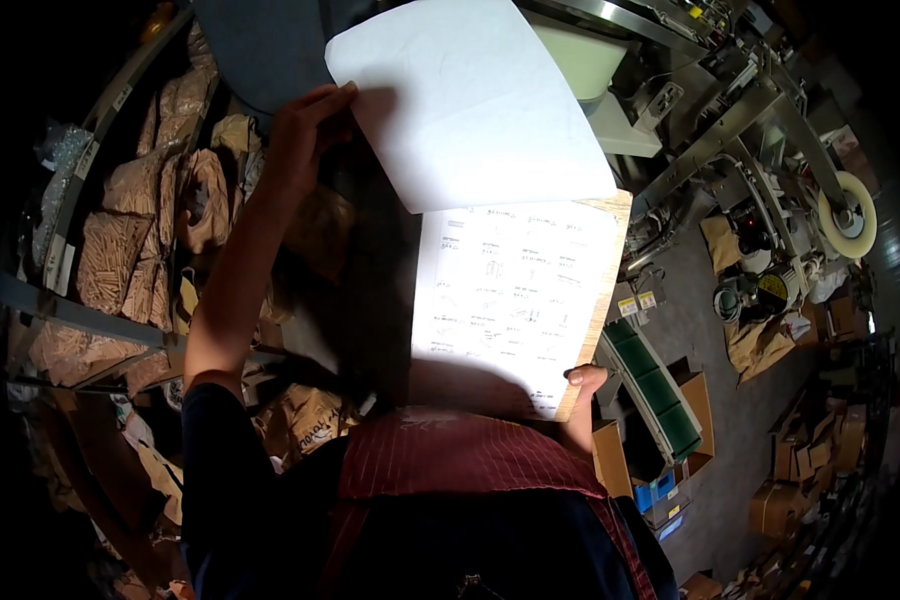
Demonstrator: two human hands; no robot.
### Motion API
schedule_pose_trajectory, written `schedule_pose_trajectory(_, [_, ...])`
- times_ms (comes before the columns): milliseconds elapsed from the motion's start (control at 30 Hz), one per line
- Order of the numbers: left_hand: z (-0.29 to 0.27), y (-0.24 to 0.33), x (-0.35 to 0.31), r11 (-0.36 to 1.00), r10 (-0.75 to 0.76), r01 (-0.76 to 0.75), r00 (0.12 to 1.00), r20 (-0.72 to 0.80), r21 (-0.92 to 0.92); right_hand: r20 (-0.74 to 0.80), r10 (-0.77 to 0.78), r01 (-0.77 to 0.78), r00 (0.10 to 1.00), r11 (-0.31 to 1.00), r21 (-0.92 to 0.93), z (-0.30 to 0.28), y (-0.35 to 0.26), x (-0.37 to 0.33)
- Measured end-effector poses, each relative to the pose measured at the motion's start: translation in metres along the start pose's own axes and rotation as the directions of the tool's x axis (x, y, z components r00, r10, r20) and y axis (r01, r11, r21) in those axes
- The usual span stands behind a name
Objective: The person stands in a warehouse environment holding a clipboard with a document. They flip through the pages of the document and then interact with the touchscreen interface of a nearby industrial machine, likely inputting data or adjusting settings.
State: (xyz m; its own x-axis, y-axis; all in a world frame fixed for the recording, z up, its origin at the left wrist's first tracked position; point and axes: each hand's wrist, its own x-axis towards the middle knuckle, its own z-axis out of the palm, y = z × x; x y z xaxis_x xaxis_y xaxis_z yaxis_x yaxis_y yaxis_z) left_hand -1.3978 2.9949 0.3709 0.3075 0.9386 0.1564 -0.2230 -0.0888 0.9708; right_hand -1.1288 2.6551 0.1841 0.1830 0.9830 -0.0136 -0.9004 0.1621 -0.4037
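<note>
My left hand point(315, 125) pinches the left edge of a white sheet of paper point(470, 100), which is lifted up and away from the pages below it. Beneath it lies a printed page point(505, 300) with rows of small drawings and text, on a wooden board point(602, 260) whose right edge shows. My right hand point(587, 378) grips the board and pages at the lower right edge, thumb on top and the other fingers hidden underneath. A shadow falls over the page's lower part.
On the left, shelves point(80, 325) hold clear bags of small tan pieces point(110, 260). To the right stand a machine with a cream roller point(848, 215) and a green conveyor belt point(650, 390) beside an open cardboard box point(698, 400). Stacked cardboard point(785, 505) lies at the far right.
</note>
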Motion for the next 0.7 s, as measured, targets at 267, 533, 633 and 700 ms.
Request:
schedule_pose_trajectory(267, [-0.001,0.003,-0.002,0.999,0.041,-0.039,0.997,0.07,-0.021,0.008,0.021,-0.021,1.0,0.999,0.041,-0.003,0.0,-0.002])
schedule_pose_trajectory(533, [-0.004,0.005,-0.002,0.997,0.069,-0.066,0.991,0.112,-0.031,0.05,0.049,-0.055,0.998,0.992,0.114,-0.01,0.0,-0.003])
schedule_pose_trajectory(633, [-0.005,0.01,-0.003,0.996,0.087,-0.079,0.981,0.173,-0.051,0.075,0.057,-0.065,0.996,0.992,0.111,-0.009,-0.001,-0.001])
schedule_pose_trajectory(700, [-0.004,0.012,-0.004,0.994,0.104,-0.095,0.979,0.175,-0.058,0.047,0.046,-0.051,0.998,0.993,0.107,-0.007,-0.001,-0.001])
